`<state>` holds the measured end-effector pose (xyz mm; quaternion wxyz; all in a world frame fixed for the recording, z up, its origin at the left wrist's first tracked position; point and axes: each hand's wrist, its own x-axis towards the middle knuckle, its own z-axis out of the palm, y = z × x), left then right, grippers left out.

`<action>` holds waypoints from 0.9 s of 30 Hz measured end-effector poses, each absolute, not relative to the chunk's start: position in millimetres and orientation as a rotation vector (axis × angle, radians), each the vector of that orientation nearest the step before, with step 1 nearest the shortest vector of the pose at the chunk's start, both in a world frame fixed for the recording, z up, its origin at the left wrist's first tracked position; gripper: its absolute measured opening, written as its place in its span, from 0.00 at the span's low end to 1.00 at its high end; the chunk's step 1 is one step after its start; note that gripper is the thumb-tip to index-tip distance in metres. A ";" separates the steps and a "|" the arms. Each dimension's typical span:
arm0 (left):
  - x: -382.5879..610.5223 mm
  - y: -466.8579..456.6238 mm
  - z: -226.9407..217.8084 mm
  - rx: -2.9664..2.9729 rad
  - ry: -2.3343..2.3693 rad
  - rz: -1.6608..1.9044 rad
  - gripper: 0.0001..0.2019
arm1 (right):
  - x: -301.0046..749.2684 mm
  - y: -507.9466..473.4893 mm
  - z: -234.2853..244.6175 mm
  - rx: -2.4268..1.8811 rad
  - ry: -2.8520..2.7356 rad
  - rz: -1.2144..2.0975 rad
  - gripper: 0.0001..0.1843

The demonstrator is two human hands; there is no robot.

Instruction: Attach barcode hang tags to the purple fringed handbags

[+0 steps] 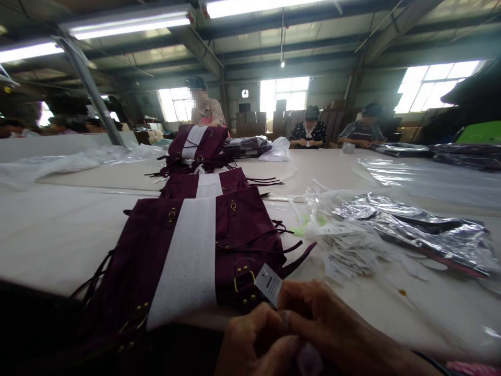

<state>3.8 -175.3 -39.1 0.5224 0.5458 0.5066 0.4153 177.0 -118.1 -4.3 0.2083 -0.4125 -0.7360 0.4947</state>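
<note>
A dark purple suede item [242, 235] with gold buckles and thin laces lies flat in front of me, a white foam strip [190, 261] across its middle. A small white barcode tag [268, 283] hangs at its near right buckle. My left hand [254, 342] and my right hand [332, 331] are close together at the bottom edge, just below the tag. Both have their fingers curled in a pinch. What they pinch is too small to name.
More purple pieces [203, 183] with white strips lie in a row farther up the white table [58, 230]. A pile of white tags [348, 250] and shiny plastic bags [415, 224] lie to my right. Three people [309, 130] work at the far side.
</note>
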 end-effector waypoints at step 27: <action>-10.6 -167.4 -25.9 1.187 1.418 1.132 0.14 | 173.0 -111.8 -13.6 -0.822 -1.557 2.046 0.12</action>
